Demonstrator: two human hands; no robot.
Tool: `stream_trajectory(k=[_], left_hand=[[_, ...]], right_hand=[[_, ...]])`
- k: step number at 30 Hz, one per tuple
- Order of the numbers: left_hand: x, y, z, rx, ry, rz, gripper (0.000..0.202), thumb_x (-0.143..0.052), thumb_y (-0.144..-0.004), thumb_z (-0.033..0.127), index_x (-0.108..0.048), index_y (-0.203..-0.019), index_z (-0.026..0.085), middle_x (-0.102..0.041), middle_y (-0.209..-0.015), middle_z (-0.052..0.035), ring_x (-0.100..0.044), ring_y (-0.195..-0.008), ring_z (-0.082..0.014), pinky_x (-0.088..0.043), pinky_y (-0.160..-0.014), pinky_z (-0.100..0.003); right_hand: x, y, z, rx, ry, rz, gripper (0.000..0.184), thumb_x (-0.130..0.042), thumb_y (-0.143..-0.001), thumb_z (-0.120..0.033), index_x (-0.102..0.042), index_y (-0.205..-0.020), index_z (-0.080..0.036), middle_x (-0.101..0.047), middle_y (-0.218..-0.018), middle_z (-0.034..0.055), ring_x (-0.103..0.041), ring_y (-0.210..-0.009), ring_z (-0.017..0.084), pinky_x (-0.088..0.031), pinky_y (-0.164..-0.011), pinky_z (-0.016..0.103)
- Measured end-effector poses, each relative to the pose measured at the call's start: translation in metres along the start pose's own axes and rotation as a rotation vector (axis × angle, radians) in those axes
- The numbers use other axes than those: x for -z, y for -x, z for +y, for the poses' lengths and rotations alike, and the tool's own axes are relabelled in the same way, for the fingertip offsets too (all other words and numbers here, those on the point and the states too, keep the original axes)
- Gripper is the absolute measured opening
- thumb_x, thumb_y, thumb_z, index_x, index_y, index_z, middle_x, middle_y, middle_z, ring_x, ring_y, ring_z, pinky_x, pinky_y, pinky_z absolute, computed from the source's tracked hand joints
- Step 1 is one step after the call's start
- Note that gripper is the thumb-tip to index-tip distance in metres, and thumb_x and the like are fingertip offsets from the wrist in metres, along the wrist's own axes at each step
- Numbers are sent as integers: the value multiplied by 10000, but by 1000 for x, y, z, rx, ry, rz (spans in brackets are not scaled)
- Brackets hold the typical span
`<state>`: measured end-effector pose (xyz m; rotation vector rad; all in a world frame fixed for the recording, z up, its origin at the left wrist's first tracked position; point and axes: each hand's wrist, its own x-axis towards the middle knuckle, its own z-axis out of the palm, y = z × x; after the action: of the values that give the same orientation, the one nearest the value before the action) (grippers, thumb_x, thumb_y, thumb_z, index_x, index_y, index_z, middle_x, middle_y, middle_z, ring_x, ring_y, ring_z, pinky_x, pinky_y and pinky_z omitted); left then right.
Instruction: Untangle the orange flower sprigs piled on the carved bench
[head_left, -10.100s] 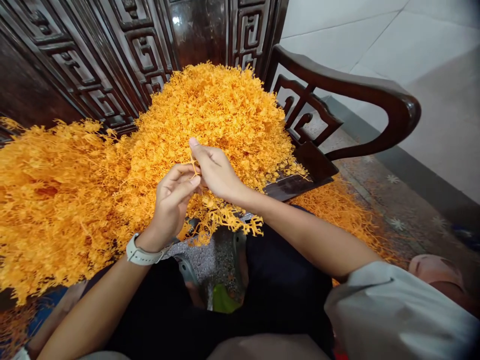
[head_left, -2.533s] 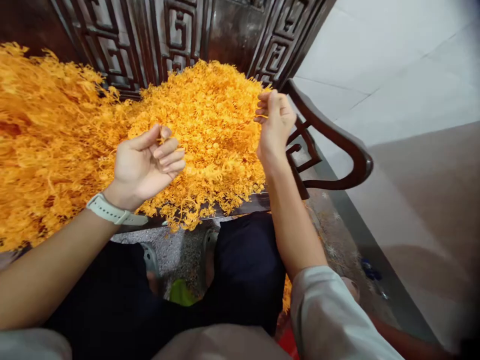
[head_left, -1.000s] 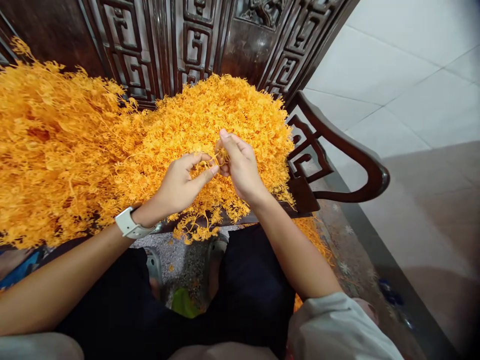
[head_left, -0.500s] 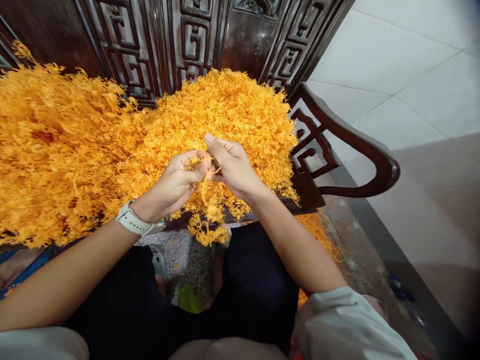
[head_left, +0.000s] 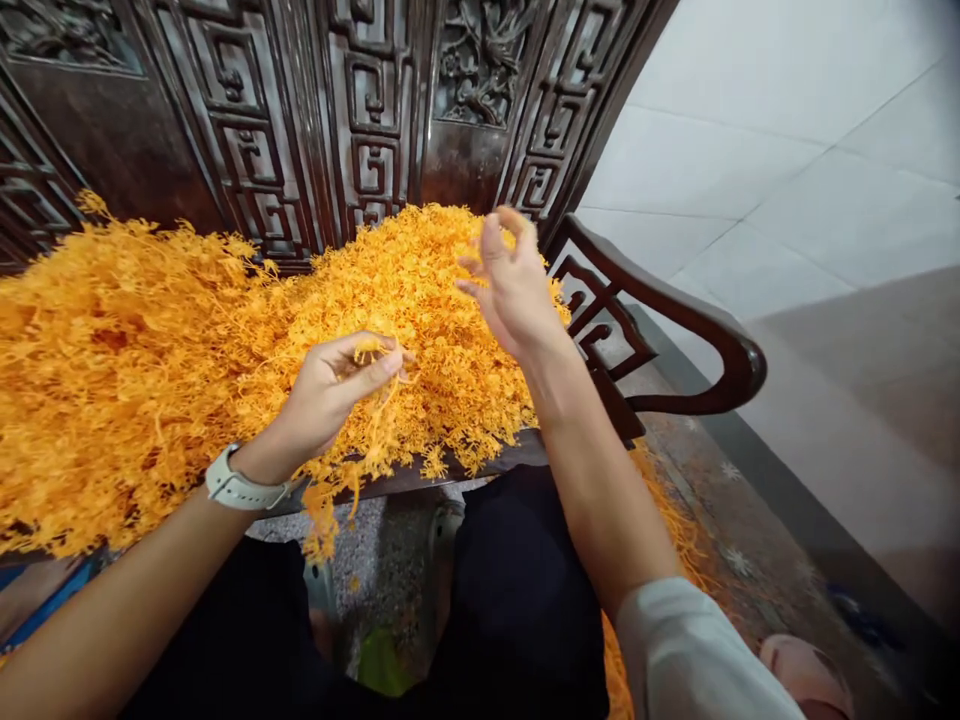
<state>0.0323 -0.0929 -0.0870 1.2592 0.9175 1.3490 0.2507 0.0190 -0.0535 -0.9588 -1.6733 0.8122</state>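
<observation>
A big heap of orange plastic sprigs point(head_left: 150, 350) covers the seat of a dark carved wooden bench point(head_left: 390, 90). My left hand point(head_left: 330, 390), with a pale watch point(head_left: 236, 488) on its wrist, pinches a long orange sprig point(head_left: 371, 400) that hangs down past the seat edge. My right hand point(head_left: 514, 285) is lifted over the right part of the heap, its fingers loosely curled; it is blurred and I cannot make out anything in it.
The bench's curved armrest point(head_left: 675, 320) stands to the right. More orange sprigs point(head_left: 667, 510) lie on the speckled floor below it. My dark-clad knees point(head_left: 517, 590) are at the bottom, with pale floor tiles point(head_left: 787, 150) beyond.
My hands were together on one sprig half a second ago; now they are apart. The right hand has risen toward the heap's far right, and the left keeps the hanging sprig.
</observation>
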Motion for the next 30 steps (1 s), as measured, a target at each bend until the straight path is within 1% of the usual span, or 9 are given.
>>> stream_trajectory(k=[3,5,8,11,14,16,21,24,30], left_hand=[[0,-7,-11,-62,-111,142,239,-865,-844,459,-805,-930,244,-784,-1016,-73,-698,-887,-191,-577,-748,-322],[0,-12,-16,-78,-139,211,276,-872,-832,478,-811,-963,243,-792,-1072,-72,-709,-956,-200,-600,-780,-328],[1,-18,-17,-88,-142,265,329,-876,-821,490,-801,-1001,225,-775,-1188,-86,-703,-927,-191,-606,-670,-301],[1,-22,-13,-79,-70,310,345,-903,-794,468,-771,-975,206,-746,-1187,-86,-673,-839,-145,-602,-641,-269],[0,-25,-8,-66,11,313,381,-945,-735,458,-744,-934,203,-724,-1062,-59,-668,-850,-131,-610,-720,-261],[0,-25,-6,-67,24,271,390,-947,-727,461,-726,-935,215,-721,-1034,-49,-678,-880,-140,-610,-779,-277],[1,-24,-4,-99,-18,251,319,-915,-780,417,-723,-937,216,-735,-1013,-46,-688,-893,-136,-590,-810,-265],[4,-23,1,-31,29,208,305,-814,-878,486,-737,-997,216,-758,-1051,-72,-722,-921,-163,-614,-832,-302],[10,-24,6,192,55,-41,511,-589,-959,673,-751,-1062,199,-785,-1059,-140,-775,-892,-248,-653,-823,-415]], right_hand=[[-4,-7,20,56,269,201,901,-464,-952,-835,-238,-1660,-325,-253,-1671,167,-273,-1567,396,-324,-1214,675],[-13,0,23,50,269,186,887,-470,-944,-843,-308,-1640,-318,-215,-1705,156,-193,-1606,400,-247,-1254,694],[-28,15,13,62,188,99,770,-464,-963,-823,-508,-1513,-287,-409,-1625,152,-322,-1556,352,-254,-1280,647],[-40,27,-2,111,88,-11,666,-523,-982,-759,-607,-1403,-250,-545,-1527,151,-452,-1465,305,-318,-1267,570],[-47,36,-11,98,-161,-244,543,-581,-999,-681,-676,-1268,-220,-675,-1335,120,-621,-1240,233,-496,-1101,429],[-50,39,-13,63,-291,-350,477,-629,-986,-647,-711,-1158,-210,-721,-1177,77,-665,-1049,181,-546,-942,341],[-47,39,-15,21,-325,-318,386,-806,-881,-562,-735,-907,-184,-690,-911,19,-580,-779,117,-484,-720,274],[-42,37,-17,-103,-467,-276,412,-840,-842,-570,-682,-846,-189,-642,-788,-1,-569,-711,112,-488,-686,280],[-31,35,-21,-307,-762,-179,491,-976,-666,-454,-618,-896,-210,-655,-875,-8,-653,-756,115,-571,-707,275]])
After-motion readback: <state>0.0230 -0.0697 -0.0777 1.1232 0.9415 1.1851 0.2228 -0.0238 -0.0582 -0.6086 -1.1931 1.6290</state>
